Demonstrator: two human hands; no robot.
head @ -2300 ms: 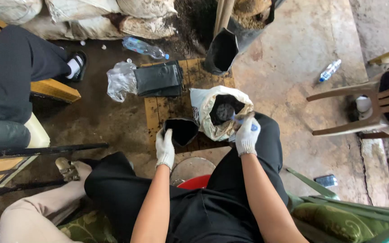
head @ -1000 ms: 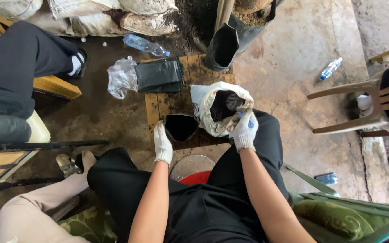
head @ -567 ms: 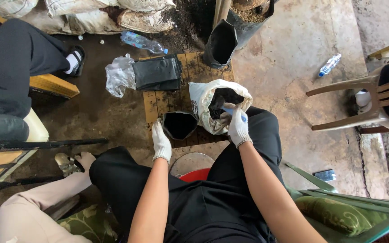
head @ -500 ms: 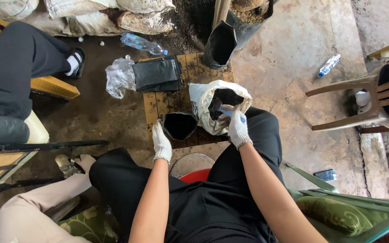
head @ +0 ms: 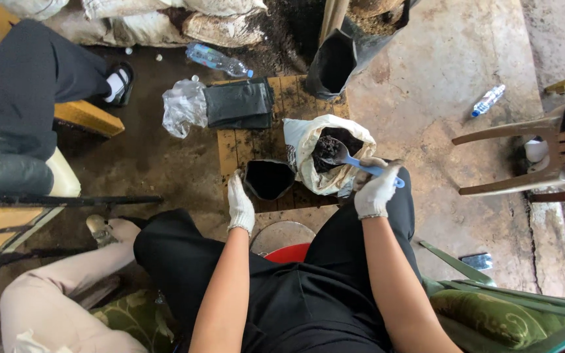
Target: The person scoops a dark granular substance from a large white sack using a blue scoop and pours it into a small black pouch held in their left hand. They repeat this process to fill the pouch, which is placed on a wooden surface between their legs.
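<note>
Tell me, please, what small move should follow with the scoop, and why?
Probably carry the blue scoop left and tip it into the small black bag. The right hand holds it loaded with dark soil over the white sack, while the left hand holds the black bag's mouth open beside it.

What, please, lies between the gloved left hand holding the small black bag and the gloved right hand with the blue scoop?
In the head view, the small black bag and the white sack of soil sit between the left hand and right hand.
</note>
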